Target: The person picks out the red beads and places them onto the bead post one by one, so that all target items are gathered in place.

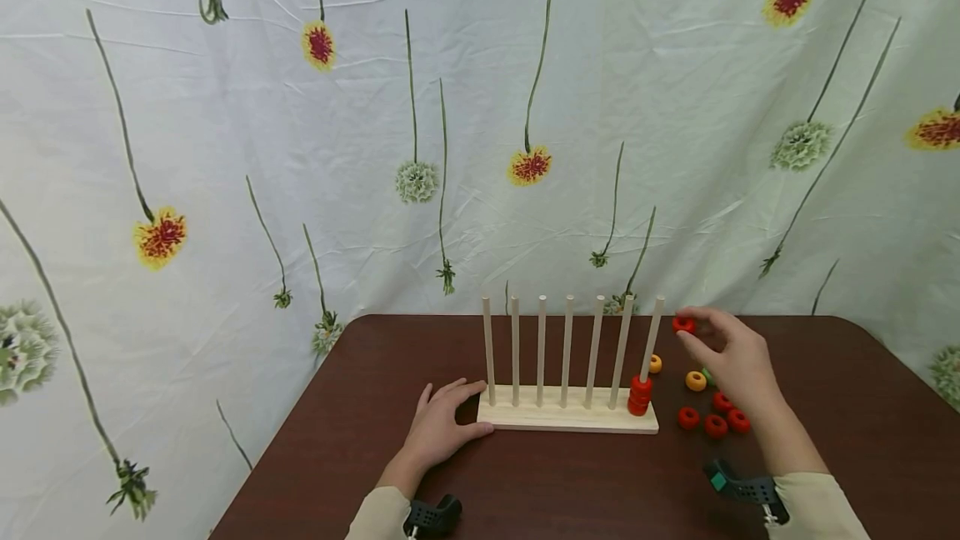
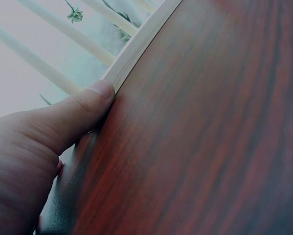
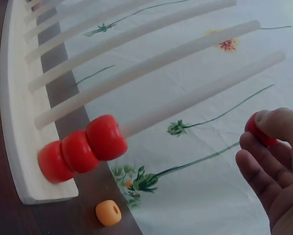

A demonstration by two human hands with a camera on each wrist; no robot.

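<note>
A wooden peg rack [image 1: 567, 411] with a row of upright pegs stands on the table. Three red beads [image 3: 82, 151] are stacked on its rightmost peg [image 3: 205, 95]. My left hand [image 1: 441, 425] grips the left end of the rack's base, thumb along the front edge and fingers toward the back. In the left wrist view the thumb [image 2: 80, 110] presses the base's edge. My right hand [image 1: 738, 354] pinches another red bead [image 3: 259, 131] between thumb and fingers. That bead is held in the air beside the top of the rightmost peg, apart from it.
Several loose red beads [image 1: 716, 426] lie on the dark brown table [image 1: 570, 490] right of the rack. Orange beads [image 1: 695, 381] and a green bead [image 1: 707, 376] lie behind them. A flower-printed cloth [image 1: 465, 48] hangs behind the table.
</note>
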